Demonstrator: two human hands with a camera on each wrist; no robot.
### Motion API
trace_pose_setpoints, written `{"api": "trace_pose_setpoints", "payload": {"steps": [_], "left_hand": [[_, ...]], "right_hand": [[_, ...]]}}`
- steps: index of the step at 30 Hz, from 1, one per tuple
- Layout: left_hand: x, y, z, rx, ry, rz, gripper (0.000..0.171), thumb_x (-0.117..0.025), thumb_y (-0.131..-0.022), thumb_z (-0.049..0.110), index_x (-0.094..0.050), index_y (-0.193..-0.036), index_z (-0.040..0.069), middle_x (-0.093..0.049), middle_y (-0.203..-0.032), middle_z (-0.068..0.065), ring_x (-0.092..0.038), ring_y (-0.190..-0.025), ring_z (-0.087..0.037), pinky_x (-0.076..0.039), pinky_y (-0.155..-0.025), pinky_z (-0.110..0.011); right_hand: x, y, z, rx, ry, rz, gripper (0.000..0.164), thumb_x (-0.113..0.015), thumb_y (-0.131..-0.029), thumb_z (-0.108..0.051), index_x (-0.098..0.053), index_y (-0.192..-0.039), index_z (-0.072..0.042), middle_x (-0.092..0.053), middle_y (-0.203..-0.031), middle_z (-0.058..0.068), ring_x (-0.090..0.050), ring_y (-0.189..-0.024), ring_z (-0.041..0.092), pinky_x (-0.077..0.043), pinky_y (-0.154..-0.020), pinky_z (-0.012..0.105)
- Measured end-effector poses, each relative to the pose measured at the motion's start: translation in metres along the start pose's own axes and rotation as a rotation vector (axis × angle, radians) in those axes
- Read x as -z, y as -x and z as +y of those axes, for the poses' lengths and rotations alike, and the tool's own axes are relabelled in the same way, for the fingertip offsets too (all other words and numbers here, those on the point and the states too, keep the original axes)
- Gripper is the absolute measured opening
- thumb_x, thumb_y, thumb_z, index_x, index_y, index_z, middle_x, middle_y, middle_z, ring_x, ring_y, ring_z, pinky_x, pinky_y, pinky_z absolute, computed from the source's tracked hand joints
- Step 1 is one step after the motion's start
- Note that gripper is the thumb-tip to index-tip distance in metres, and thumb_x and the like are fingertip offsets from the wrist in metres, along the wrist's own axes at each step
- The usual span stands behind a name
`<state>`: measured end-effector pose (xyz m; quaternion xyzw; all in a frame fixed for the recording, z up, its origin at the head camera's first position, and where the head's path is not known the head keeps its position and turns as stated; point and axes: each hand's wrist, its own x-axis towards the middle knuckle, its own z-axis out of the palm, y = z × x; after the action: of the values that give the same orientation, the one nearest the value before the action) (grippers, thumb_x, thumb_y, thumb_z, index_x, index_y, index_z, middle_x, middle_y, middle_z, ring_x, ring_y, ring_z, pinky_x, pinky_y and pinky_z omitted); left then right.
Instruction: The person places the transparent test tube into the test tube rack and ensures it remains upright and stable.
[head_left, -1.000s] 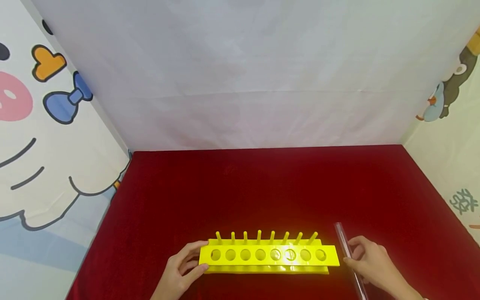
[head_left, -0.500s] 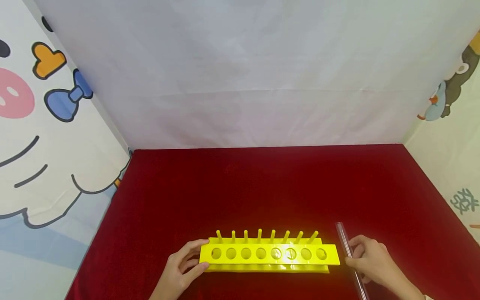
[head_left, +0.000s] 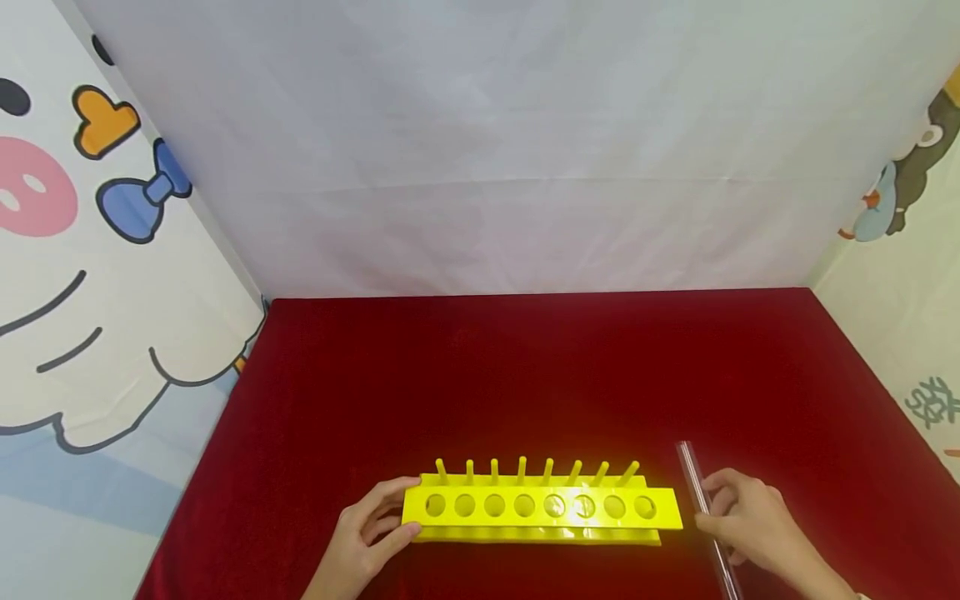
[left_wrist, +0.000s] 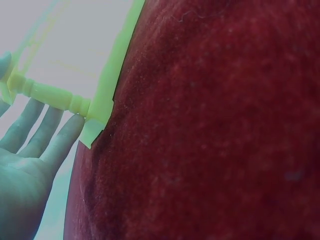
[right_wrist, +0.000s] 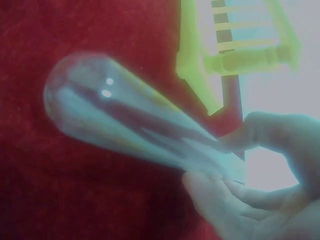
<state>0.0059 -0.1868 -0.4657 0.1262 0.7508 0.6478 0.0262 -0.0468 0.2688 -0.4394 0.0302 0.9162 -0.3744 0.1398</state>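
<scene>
A yellow test tube rack [head_left: 542, 518] stands on the red cloth, with a row of round holes on top and a row of pegs behind. My left hand [head_left: 363, 533] grips its left end, thumb in front and index finger at the back edge. In the left wrist view the other fingers of the left hand [left_wrist: 25, 172] reach to the rack's end post [left_wrist: 52, 96]. Right of the rack, my right hand [head_left: 753, 517] pinches a clear glass test tube [head_left: 692, 471]. The tube's rounded end [right_wrist: 67, 95] faces the right wrist camera.
Red cloth [head_left: 487, 375] covers the table behind the rack. A pale curtain [head_left: 510, 150] hangs along the back. Printed cartoon panels stand at the left [head_left: 112, 292] and right [head_left: 892, 308].
The head view has shifted very slightly. Both hands keep their hold, and neither the rack nor the test tube has clearly moved.
</scene>
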Motion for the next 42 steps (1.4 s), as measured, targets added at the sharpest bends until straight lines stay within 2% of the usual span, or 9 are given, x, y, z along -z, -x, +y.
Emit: {"api": "trace_pose_setpoints", "payload": {"steps": [42], "left_hand": [[0.002, -0.001, 0.000, -0.012, 0.012, -0.015, 0.043, -0.063, -0.090, 0.003, -0.048, -0.131, 0.002, -0.058, -0.119, -0.019, -0.062, -0.097, -0.020, -0.056, -0.074, -0.034]], "right_hand": [[0.021, 0.006, -0.020, -0.001, -0.024, -0.029, 0.042, -0.073, -0.078, -0.008, -0.053, -0.114, 0.004, -0.055, -0.075, 0.006, -0.056, -0.053, 0.019, -0.053, -0.047, 0.029]]}}
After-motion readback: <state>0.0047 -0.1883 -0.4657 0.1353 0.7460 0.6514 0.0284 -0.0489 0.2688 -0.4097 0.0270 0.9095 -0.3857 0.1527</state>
